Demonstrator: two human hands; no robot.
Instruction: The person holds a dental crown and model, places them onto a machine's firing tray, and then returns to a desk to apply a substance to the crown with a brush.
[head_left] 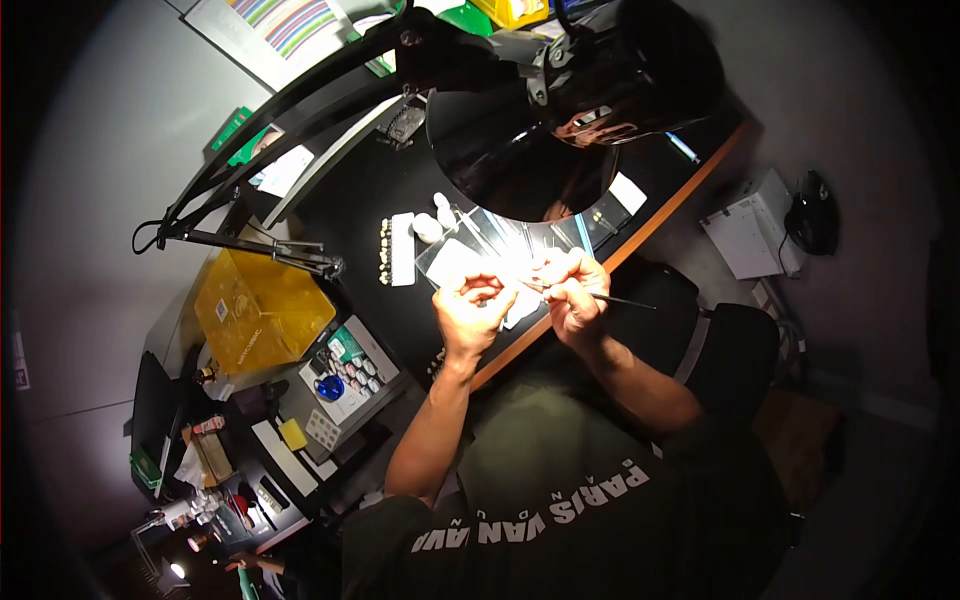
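Under the bright lamp light, my left hand [468, 312] is closed in a pinch above the front edge of the black desk. Glare washes out its fingertips, so what they hold cannot be made out. My right hand [574, 290] is closed around a thin dark-handled tool [630, 302], perhaps a fine brush. The handle sticks out to the right, and the tip points towards my left fingers. Just beyond the hands lie a glaring white sheet [452, 262] and several thin tools [485, 232]. Small white containers [428, 228] stand near a white rack [402, 250] with small pieces along its side.
A black desk lamp [640, 70] on a jointed arm [290, 120] hangs low over the desk's far part. The wooden desk edge [640, 235] runs diagonally. To the left are a yellow translucent box [260, 310] and a tray of small jars [355, 375]. A chair [735, 350] stands right.
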